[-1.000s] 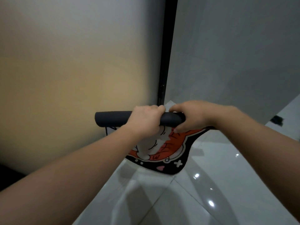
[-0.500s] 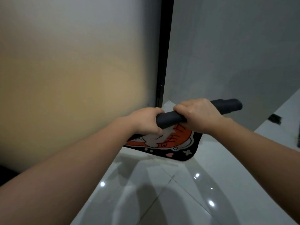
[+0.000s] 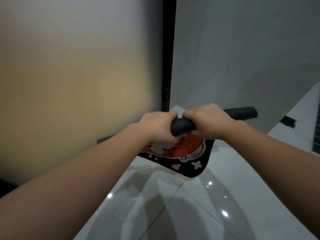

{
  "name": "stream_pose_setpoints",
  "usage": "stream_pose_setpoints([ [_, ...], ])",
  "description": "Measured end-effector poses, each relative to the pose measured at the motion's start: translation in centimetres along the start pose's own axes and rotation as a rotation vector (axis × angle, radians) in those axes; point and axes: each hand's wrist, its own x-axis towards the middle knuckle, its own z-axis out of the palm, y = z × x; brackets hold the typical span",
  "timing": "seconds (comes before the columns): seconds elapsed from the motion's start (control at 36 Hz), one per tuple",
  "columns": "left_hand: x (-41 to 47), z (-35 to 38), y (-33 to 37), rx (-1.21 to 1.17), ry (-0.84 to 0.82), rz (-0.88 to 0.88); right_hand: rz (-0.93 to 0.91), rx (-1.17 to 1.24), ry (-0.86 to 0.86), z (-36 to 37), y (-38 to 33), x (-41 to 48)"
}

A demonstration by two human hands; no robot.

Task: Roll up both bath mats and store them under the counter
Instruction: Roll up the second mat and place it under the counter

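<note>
A bath mat with a black back and an orange, white and black cartoon print is partly rolled into a dark tube and held in the air above the floor. Its loose printed end hangs below the roll. My left hand grips the roll left of its middle. Touching it on the right, my right hand clasps the roll too. The tube's right end sticks out past my right hand. The left end shows dimly behind my left forearm. I see only this one mat.
A frosted glass panel stands close on the left, with a black frame post at its edge. A grey wall lies ahead. Glossy white floor tiles spread below. A small dark object sits on the floor at the right.
The roll has slid to the right through my hands, so its right end now sticks out instead of its left. The hanging printed part has grown shorter. Both hands kept their hold.
</note>
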Motion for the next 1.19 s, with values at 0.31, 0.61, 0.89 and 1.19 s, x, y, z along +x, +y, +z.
stream_pose_setpoints([
  [0.31,-0.6,1.7,-0.1,0.232,0.247,0.079,0.111,0.245,-0.281,-0.4,0.0,1.0],
  [0.61,-0.4,1.3,0.1,0.087,0.154,-0.007,0.045,0.034,-0.119,-0.2,-0.1,0.4],
  [0.89,-0.6,1.7,-0.6,0.053,0.162,-0.096,-0.037,-0.006,0.051,0.7,-0.8,0.9],
  [1.19,-0.3,1.6,-0.2,0.150,0.300,-0.007,0.075,0.085,-0.175,-1.1,-0.5,1.8],
])
